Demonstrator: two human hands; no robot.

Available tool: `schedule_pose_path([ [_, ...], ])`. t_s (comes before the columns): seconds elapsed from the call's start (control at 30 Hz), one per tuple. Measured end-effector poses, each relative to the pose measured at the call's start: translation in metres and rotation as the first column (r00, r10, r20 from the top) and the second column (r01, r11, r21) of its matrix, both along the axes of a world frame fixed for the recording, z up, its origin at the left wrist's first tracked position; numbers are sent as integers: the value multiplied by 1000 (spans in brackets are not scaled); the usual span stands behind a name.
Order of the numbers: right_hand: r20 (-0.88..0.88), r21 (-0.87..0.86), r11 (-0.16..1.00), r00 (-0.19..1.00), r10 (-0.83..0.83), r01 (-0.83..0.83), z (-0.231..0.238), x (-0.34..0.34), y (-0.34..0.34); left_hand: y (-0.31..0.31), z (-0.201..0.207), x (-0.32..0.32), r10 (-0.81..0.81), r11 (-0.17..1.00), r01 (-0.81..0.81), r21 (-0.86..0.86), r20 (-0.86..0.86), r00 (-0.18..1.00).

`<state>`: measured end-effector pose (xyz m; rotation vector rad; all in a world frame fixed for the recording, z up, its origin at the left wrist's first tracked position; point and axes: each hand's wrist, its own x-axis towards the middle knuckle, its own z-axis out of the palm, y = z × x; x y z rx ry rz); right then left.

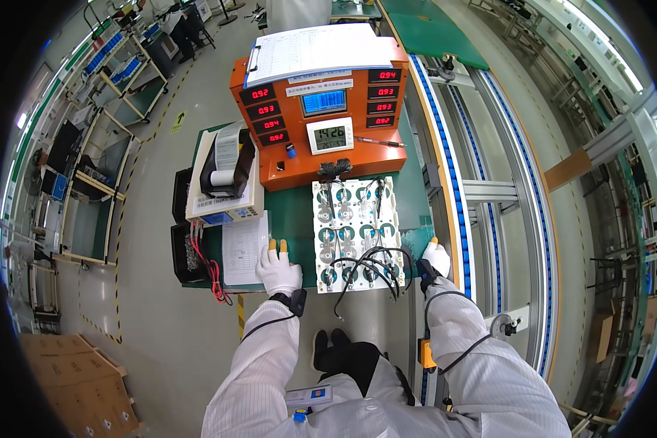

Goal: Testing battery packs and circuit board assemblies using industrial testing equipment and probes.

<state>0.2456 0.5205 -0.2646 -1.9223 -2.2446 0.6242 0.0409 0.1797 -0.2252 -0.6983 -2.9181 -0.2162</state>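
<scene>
My left hand (279, 272), in a white glove with yellow fingertips, lies at the near edge of the green bench mat (292, 208), fingers stretched forward. Beside it is a printed sheet (242, 252). My right hand (436, 258), gloved the same way, rests at the bench's right side with a finger pointing forward; its other fingers are partly hidden. Neither hand holds anything I can see. Between them sits a white block with round green-and-grey cells (347, 235), apart from both hands. Black cables (372, 264) lie across it, some hanging past its near edge.
Behind the block stands an orange tester with red displays (328, 98), carrying a clipboard (321, 51), a digital clock (330, 136) and a pen (379, 142). A meter with a label printer (230, 175) and red leads (215, 274) is at left. A roller conveyor (456, 197) runs along the right.
</scene>
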Motion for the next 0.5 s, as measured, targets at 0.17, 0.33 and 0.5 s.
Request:
schedule_pose_path([
  [0.17,13,-14,999,999,-31,31,2,-3,-2,-3,0,1,5,999,-4,-32,28,1000],
  [0.33,13,9,1000,999,-30,30,-2,-3,0,-5,-3,0,-13,999,16,48,-67,998],
  [0.5,25,4,1000,999,-31,31,0,-3,0,-4,-1,-2,7,1000,-6,-19,44,999],
])
